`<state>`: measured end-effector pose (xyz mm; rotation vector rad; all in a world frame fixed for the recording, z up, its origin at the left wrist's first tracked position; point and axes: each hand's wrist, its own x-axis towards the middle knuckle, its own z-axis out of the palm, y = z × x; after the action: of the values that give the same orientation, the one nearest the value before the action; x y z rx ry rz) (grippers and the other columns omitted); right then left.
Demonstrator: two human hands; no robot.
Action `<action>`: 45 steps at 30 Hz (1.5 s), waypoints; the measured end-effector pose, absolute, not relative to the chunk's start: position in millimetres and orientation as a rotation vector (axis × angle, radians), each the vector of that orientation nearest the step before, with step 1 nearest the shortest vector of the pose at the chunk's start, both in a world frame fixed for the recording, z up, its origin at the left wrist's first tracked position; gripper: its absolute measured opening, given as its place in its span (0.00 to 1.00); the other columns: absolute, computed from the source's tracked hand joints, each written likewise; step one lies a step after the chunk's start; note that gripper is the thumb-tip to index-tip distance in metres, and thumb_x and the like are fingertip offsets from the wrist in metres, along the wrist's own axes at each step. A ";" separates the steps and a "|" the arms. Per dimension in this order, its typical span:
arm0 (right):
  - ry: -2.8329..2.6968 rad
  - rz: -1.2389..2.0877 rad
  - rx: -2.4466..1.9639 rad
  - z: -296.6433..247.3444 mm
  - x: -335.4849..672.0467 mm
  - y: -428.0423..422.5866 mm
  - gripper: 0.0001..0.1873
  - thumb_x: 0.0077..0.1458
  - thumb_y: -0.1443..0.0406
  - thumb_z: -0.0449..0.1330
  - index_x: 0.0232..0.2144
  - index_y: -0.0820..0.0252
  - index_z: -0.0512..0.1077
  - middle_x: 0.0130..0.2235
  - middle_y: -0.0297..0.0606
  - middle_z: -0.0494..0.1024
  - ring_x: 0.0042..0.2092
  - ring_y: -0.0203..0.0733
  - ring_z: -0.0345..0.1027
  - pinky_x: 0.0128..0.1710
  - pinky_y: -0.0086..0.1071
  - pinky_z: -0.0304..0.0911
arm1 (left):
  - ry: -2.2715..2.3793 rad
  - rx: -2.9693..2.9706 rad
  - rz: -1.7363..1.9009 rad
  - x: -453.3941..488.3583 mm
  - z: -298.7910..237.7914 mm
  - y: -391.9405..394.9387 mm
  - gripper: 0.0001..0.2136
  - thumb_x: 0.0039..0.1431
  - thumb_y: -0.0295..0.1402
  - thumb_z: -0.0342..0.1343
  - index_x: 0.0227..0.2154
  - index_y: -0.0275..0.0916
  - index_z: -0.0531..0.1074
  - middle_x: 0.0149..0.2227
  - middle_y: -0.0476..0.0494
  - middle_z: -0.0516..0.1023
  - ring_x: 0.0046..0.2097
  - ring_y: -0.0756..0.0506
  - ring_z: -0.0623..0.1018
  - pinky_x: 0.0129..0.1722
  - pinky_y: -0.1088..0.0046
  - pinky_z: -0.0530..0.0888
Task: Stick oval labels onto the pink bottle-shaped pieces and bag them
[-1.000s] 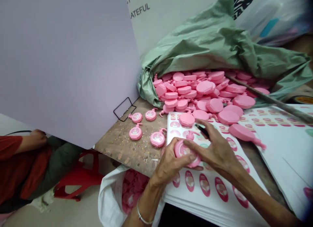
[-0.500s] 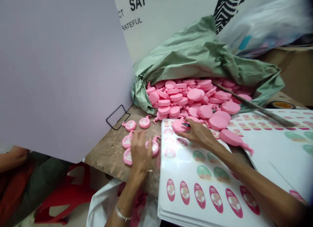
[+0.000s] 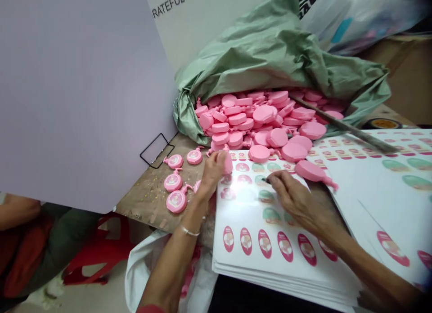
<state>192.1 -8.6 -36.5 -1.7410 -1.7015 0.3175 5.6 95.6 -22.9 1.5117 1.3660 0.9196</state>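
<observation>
A person's left hand (image 3: 212,171), at centre frame, clenches an upright flat pink plastic piece (image 3: 227,163), fingers wrapped around it. The right hand (image 3: 293,198), lower right, pinches a small black pointed implement (image 3: 266,180) just above a white sheet of printed oval labels (image 3: 236,218). Four round pink pieces with printed labels (image 3: 173,182) lie on a speckled wooden board (image 3: 141,200) at left, and a fifth is partly hidden behind the left wrist. A far larger heap of unlabelled pink pieces (image 3: 249,119) spills from a crumpled green sack (image 3: 256,65) at upper centre. Fingers hide whether the held piece bears a label; the implement's tip is too small to make out.
</observation>
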 end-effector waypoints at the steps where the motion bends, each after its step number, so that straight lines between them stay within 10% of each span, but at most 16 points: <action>1: -1.749 0.374 -1.718 -38.3 181.7 -11.5 0.12 0.62 0.57 0.48 0.32 0.54 0.66 0.28 0.33 0.76 0.26 0.38 0.68 0.27 0.31 0.61 | 1.287 1.385 0.934 -7.4 -21.8 89.8 0.20 0.65 0.44 0.42 0.44 0.34 0.70 0.41 0.34 0.77 0.46 0.39 0.77 0.49 0.57 0.72; 9: -2.039 -0.015 -1.708 -62.7 129.9 0.7 0.10 0.62 0.64 0.49 0.32 0.59 0.68 0.31 0.40 0.76 0.34 0.44 0.65 0.35 0.36 0.52 | 0.753 0.703 1.015 -22.4 -47.2 72.0 0.14 0.52 0.32 0.63 0.40 0.30 0.71 0.34 0.38 0.80 0.37 0.43 0.80 0.45 0.62 0.77; 31: -1.969 0.064 -1.562 -60.4 126.2 2.5 0.11 0.55 0.57 0.58 0.27 0.58 0.68 0.27 0.38 0.74 0.30 0.42 0.65 0.34 0.35 0.57 | 0.735 0.714 1.026 -14.4 -61.5 76.4 0.18 0.47 0.35 0.67 0.40 0.32 0.71 0.37 0.39 0.80 0.40 0.41 0.81 0.46 0.61 0.76; 45: -1.482 0.676 -1.379 12.0 148.6 5.4 0.16 0.51 0.54 0.63 0.37 0.57 0.79 0.34 0.37 0.82 0.32 0.42 0.75 0.31 0.34 0.71 | 0.701 0.587 0.985 0.8 -21.0 34.9 0.26 0.63 0.50 0.46 0.49 0.32 0.72 0.43 0.32 0.80 0.42 0.38 0.80 0.41 0.55 0.79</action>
<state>148.6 5.4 12.0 -1.3787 -1.4822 0.6757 0.8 34.9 -21.0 0.5867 0.7009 0.9851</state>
